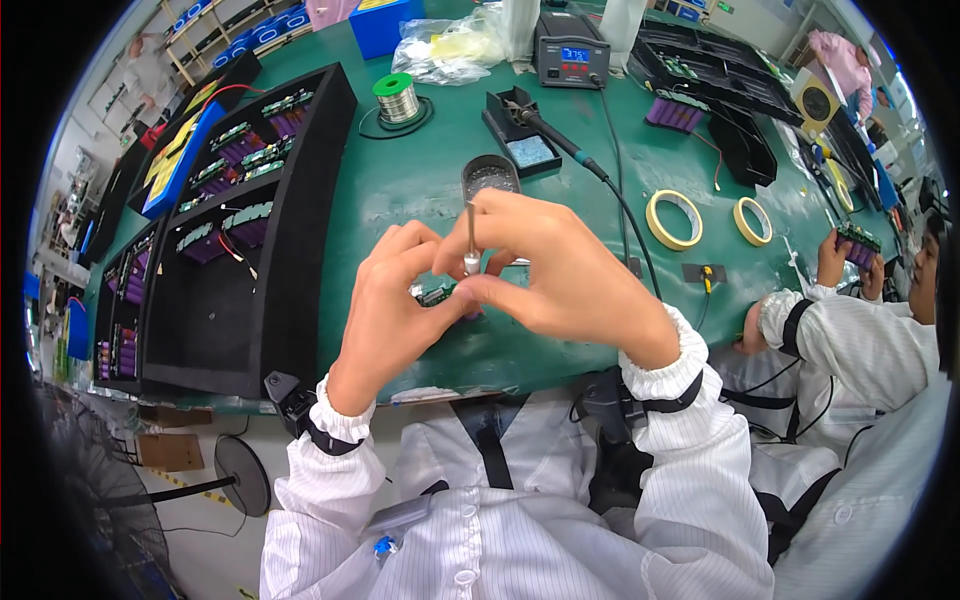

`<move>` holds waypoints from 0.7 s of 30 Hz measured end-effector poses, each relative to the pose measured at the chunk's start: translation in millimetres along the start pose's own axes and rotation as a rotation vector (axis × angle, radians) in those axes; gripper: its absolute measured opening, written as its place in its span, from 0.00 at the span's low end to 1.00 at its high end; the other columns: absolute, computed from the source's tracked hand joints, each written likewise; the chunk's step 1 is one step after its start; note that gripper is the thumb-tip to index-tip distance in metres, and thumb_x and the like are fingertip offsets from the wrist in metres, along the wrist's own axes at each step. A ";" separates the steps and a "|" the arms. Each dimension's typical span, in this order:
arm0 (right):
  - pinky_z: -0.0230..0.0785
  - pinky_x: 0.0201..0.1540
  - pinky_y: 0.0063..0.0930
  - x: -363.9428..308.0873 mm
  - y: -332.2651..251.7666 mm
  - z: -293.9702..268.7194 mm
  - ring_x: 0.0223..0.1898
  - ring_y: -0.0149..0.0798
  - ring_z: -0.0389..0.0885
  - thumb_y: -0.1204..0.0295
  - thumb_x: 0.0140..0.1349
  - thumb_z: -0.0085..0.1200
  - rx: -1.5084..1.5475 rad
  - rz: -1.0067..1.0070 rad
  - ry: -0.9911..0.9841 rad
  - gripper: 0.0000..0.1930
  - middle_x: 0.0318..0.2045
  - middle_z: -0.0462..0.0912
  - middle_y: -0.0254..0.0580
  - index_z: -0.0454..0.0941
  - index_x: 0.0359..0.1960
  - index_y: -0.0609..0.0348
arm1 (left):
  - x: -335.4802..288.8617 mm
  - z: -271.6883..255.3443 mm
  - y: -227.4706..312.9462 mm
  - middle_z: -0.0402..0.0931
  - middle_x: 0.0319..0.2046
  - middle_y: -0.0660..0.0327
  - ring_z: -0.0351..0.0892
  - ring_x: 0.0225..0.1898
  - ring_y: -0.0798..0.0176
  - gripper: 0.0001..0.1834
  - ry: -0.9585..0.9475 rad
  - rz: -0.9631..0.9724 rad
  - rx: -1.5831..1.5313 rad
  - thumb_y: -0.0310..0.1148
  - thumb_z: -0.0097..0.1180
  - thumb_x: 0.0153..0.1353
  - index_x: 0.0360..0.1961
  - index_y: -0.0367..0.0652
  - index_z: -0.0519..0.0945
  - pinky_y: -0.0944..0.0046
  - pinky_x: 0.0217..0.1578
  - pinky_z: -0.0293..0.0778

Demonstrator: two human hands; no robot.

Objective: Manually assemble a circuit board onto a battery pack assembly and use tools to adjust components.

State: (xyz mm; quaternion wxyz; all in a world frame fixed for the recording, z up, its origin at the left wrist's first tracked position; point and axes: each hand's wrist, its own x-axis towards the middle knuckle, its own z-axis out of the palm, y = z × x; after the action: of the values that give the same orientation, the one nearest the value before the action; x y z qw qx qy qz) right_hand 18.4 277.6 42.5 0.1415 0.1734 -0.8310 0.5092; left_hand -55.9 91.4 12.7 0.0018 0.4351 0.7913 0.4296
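Observation:
Just in front of me, my left hand [385, 305] is closed around a small battery pack with a green circuit board [434, 296]. Most of that pack is hidden behind my fingers. My right hand [550, 265] is closed and pinches a slim upright metal tool [471, 225] with a silver, rounded lower end, set over the pack; its exact kind is unclear. Thumbs and fingertips of both hands nearly meet there. Right behind my hands stands a dark oval tin [490, 172] with small bits inside.
A black foam tray [300, 230] holding purple battery packs lies at left. Farther back are a solder spool [396, 98], a soldering iron [545, 130] in its stand and its station [572, 52]. Tape rolls [673, 220] lie at right, where a co-worker [850, 310] handles another pack.

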 end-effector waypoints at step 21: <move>0.80 0.50 0.27 -16.8 13.6 -18.7 0.46 0.35 0.85 0.84 0.63 0.58 0.142 0.137 0.270 0.12 0.44 0.84 0.43 0.80 0.48 0.69 | 0.6 16.6 3.7 0.72 0.39 0.58 0.71 0.42 0.52 0.07 -0.152 0.255 0.485 0.24 0.63 0.56 0.33 0.38 0.76 0.55 0.44 0.69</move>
State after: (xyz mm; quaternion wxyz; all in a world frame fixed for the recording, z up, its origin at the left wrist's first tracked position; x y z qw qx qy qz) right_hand 28.7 302.6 33.0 0.2041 0.0561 -0.7762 0.5939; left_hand -47.5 104.0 5.0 -0.0969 0.5500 0.8074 0.1905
